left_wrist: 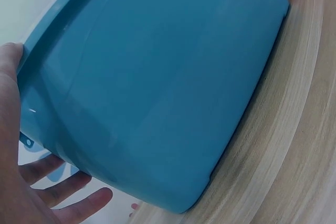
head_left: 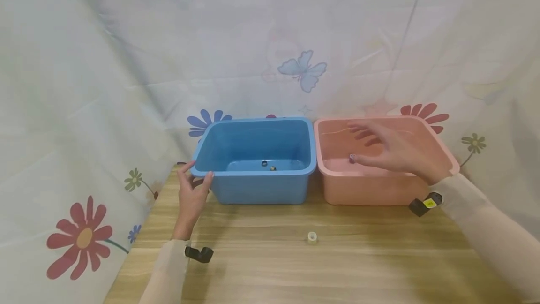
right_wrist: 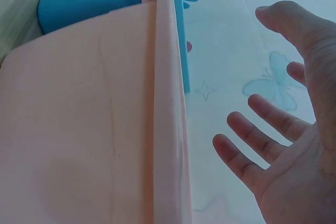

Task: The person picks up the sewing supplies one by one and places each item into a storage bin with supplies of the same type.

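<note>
My left hand rests at the front left corner of a blue plastic bin. In the left wrist view its thumb touches the rim, and several fingers spread loosely along the bin's side. Over the pink bin is my right hand, fingers apart and holding nothing. Close to its thumb tip, a small grey ring-shaped piece shows inside the pink bin's outline. Two small pieces, one dark and ring-shaped and one brassy, lie on the blue bin's floor.
A small white hollow cylinder stands on the wooden table in front of the bins. The bins sit side by side against a printed fabric backdrop with flowers and butterflies.
</note>
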### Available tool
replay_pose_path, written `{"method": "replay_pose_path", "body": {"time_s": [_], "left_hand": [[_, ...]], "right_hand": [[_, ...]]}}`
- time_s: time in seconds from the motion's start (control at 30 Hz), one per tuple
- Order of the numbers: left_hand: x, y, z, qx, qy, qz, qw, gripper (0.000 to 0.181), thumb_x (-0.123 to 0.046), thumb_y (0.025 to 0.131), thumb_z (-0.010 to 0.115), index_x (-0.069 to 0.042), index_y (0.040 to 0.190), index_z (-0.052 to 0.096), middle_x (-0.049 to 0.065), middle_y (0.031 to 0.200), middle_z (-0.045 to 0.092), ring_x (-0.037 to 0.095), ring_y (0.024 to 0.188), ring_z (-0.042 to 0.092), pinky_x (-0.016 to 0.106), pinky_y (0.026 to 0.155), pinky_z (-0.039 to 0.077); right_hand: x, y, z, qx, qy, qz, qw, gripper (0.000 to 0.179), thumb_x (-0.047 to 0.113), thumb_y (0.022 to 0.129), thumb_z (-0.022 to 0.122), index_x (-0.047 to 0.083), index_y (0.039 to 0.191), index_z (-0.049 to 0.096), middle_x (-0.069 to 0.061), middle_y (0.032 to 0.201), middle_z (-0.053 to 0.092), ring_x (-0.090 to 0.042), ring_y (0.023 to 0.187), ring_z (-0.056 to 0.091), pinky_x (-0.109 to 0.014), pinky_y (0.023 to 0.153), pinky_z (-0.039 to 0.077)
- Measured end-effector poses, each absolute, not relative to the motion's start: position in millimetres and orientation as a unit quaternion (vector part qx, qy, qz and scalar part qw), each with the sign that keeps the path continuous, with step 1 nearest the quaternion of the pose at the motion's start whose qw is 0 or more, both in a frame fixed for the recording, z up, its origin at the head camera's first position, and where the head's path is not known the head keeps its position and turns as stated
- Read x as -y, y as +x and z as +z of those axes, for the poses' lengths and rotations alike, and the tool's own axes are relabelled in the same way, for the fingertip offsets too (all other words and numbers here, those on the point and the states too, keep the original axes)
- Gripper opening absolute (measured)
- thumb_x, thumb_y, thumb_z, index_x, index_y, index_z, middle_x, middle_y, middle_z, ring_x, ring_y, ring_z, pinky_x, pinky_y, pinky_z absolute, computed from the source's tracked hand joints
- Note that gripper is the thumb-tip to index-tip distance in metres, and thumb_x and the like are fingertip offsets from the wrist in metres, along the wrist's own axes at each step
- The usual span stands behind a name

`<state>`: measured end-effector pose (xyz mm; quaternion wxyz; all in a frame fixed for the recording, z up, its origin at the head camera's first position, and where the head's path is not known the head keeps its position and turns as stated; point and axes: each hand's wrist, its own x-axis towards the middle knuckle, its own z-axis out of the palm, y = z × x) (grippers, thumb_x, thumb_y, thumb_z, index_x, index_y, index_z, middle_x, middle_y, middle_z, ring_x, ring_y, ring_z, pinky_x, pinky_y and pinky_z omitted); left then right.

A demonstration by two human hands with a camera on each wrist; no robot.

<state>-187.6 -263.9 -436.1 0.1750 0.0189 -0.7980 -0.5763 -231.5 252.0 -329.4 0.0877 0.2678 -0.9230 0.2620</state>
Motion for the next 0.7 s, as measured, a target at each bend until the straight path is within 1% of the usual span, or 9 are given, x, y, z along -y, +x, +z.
{"method": "replay_pose_path", "body": {"time_s": [0.13,0.3,0.47,0.57,0.7], "left_hand": [[261,-185,-433,0.798,0.021,-0.577,0.175,0.071,-0.035,0.101,0.067,-0.014,0.154,0.026,0.024,0.152,0.045,0.04,0.121,0.058,0.02,0.076,0.051],[264,-188,-437,0.795,0.025,-0.581,0.173,0.07,-0.035,0.101,0.067,-0.015,0.154,0.026,0.024,0.152,0.044,0.04,0.121,0.057,0.021,0.077,0.052],[272,-200,-454,0.795,0.026,-0.579,0.179,0.071,-0.036,0.1,0.067,-0.021,0.155,0.025,0.022,0.154,0.043,0.038,0.122,0.057,0.019,0.077,0.051],[276,-206,-463,0.796,0.021,-0.576,0.187,0.071,-0.039,0.099,0.068,-0.026,0.155,0.025,0.019,0.154,0.043,0.036,0.121,0.058,0.019,0.076,0.05],[277,-208,-468,0.796,0.012,-0.57,0.2,0.07,-0.04,0.099,0.068,-0.027,0.154,0.026,0.018,0.153,0.045,0.037,0.119,0.059,0.018,0.076,0.051]], "right_hand": [[-251,-228,-331,0.921,0.273,0.26,0.098,0.074,0.067,0.085,0.073,0.057,0.149,0.038,0.017,0.142,0.056,-0.012,0.122,0.06,-0.053,0.1,0.047],[-250,-224,-335,0.919,0.262,0.279,0.092,0.074,0.067,0.083,0.075,0.058,0.148,0.04,0.019,0.141,0.056,-0.007,0.12,0.059,-0.053,0.099,0.048],[-249,-218,-339,0.917,0.257,0.292,0.086,0.071,0.065,0.084,0.075,0.057,0.146,0.043,0.021,0.14,0.056,-0.005,0.119,0.059,-0.049,0.097,0.05],[-248,-214,-341,0.908,0.263,0.317,0.076,0.069,0.06,0.085,0.077,0.054,0.146,0.044,0.02,0.142,0.054,-0.007,0.117,0.061,-0.048,0.095,0.052],[-245,-212,-344,0.893,0.279,0.345,0.071,0.068,0.054,0.086,0.079,0.05,0.147,0.047,0.018,0.143,0.054,-0.011,0.113,0.064,-0.047,0.091,0.054]]}}
